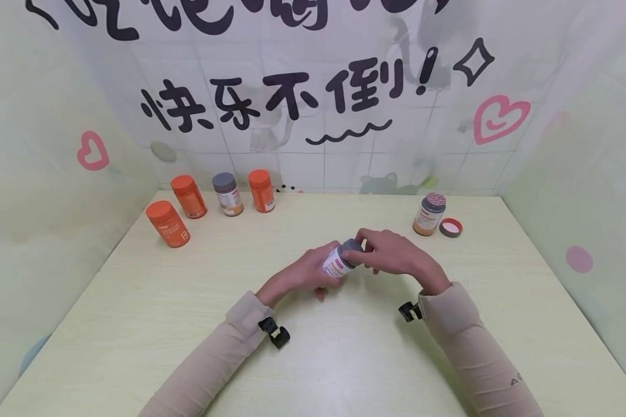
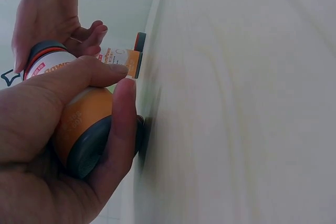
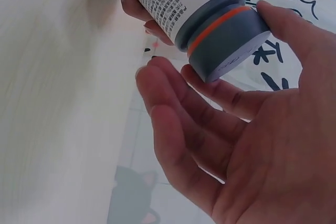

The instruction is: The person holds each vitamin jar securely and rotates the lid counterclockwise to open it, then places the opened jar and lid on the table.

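My left hand (image 1: 313, 269) grips a small supplement bottle (image 1: 337, 264), tilted above the table, its white label and orange lower part showing in the left wrist view. My right hand (image 1: 395, 252) pinches the dark grey cap (image 3: 231, 43) between thumb and index finger; its other fingers are bent and apart from the bottle. An orange ring (image 3: 218, 24) shows at the cap's lower edge. Past the right hand stands a capless bottle (image 1: 428, 215) with a patterned seal on its mouth. Beside it a loose cap (image 1: 451, 227) lies with its inside facing up.
At the back left of the pale table (image 1: 323, 359) stand an orange bottle (image 1: 168, 224), a second orange bottle (image 1: 189, 197), a grey-capped white bottle (image 1: 228, 195) and another orange bottle (image 1: 261, 191). A printed curtain (image 1: 302, 168) hangs along the back edge.
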Demonstrator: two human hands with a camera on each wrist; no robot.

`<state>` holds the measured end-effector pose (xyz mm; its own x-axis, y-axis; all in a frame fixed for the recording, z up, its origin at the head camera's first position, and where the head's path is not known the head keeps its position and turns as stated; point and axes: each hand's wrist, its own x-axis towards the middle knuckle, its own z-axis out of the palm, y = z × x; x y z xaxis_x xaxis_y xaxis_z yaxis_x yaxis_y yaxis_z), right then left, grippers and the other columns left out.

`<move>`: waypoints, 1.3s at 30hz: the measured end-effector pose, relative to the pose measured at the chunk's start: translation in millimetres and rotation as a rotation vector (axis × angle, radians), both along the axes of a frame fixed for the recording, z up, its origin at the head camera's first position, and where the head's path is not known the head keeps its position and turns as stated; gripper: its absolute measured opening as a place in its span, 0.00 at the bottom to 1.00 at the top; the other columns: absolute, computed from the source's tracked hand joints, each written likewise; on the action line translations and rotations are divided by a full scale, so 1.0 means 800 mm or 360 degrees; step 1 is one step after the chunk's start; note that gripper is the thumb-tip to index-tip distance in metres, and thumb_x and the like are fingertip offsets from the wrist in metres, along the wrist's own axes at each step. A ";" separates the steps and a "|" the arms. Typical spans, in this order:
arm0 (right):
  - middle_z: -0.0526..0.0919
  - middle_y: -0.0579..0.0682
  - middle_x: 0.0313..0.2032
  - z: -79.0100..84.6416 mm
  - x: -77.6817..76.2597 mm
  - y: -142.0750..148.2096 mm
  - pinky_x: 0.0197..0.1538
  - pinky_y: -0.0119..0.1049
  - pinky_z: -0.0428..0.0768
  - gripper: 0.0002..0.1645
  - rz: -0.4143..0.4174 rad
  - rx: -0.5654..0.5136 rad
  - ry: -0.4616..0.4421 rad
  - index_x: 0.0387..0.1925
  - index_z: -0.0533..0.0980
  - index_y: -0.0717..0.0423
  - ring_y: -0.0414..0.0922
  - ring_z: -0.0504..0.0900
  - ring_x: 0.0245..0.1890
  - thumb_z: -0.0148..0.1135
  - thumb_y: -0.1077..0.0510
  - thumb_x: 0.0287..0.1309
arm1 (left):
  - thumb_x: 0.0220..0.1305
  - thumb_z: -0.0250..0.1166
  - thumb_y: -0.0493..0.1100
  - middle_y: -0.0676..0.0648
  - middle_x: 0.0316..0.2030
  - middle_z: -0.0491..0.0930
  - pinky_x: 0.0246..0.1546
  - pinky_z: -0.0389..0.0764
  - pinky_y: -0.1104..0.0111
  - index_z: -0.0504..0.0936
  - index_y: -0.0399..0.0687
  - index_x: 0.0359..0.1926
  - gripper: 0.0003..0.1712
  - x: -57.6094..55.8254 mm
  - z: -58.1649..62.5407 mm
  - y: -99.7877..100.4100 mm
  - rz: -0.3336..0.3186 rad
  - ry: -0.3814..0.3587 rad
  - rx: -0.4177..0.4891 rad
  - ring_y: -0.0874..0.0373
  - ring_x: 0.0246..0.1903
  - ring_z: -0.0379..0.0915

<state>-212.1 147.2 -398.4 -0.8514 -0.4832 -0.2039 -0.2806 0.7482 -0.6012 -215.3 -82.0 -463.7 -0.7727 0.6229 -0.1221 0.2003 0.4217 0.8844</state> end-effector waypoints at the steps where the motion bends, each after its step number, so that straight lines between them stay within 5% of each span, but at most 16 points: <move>1: 0.86 0.52 0.39 0.000 0.000 0.000 0.33 0.38 0.80 0.27 0.0017 -0.0021 -0.0009 0.51 0.75 0.49 0.49 0.87 0.30 0.59 0.33 0.66 | 0.61 0.70 0.32 0.40 0.44 0.78 0.20 0.87 0.58 0.69 0.51 0.58 0.28 0.000 0.000 0.000 0.0001 -0.0002 -0.0001 0.53 0.23 0.80; 14: 0.85 0.53 0.39 -0.002 -0.002 0.000 0.35 0.38 0.82 0.27 0.0083 -0.0127 -0.0042 0.57 0.73 0.50 0.51 0.87 0.31 0.58 0.36 0.70 | 0.60 0.70 0.31 0.40 0.42 0.79 0.20 0.87 0.57 0.70 0.49 0.57 0.27 0.000 0.000 -0.001 0.0001 0.0000 0.0010 0.53 0.22 0.80; 22: 0.83 0.55 0.49 0.000 0.000 -0.002 0.39 0.38 0.83 0.26 0.0119 -0.0132 0.0016 0.61 0.71 0.47 0.49 0.86 0.32 0.62 0.46 0.65 | 0.60 0.70 0.31 0.40 0.42 0.79 0.20 0.87 0.57 0.70 0.49 0.56 0.27 0.000 0.000 0.000 0.0010 -0.0002 0.0009 0.53 0.22 0.80; 30: 0.86 0.51 0.42 -0.002 0.001 -0.005 0.36 0.39 0.82 0.26 0.0072 -0.0120 0.0010 0.56 0.74 0.47 0.48 0.85 0.31 0.58 0.35 0.70 | 0.60 0.70 0.31 0.40 0.42 0.78 0.20 0.87 0.57 0.69 0.50 0.58 0.28 0.000 0.000 -0.001 -0.0003 0.0000 0.0003 0.53 0.23 0.81; 39: 0.83 0.52 0.45 -0.002 0.001 -0.006 0.39 0.37 0.82 0.25 0.0124 -0.0111 0.0065 0.61 0.71 0.46 0.44 0.82 0.33 0.60 0.45 0.66 | 0.60 0.70 0.31 0.40 0.42 0.79 0.20 0.87 0.57 0.70 0.50 0.58 0.28 0.000 0.000 0.000 0.0008 -0.0015 0.0003 0.53 0.23 0.80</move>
<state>-211.1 142.1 -400.0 -0.8175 -0.5603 -0.1333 -0.3617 0.6797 -0.6381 -215.2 -82.3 -463.8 -0.7745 0.6195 -0.1284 0.1898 0.4211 0.8869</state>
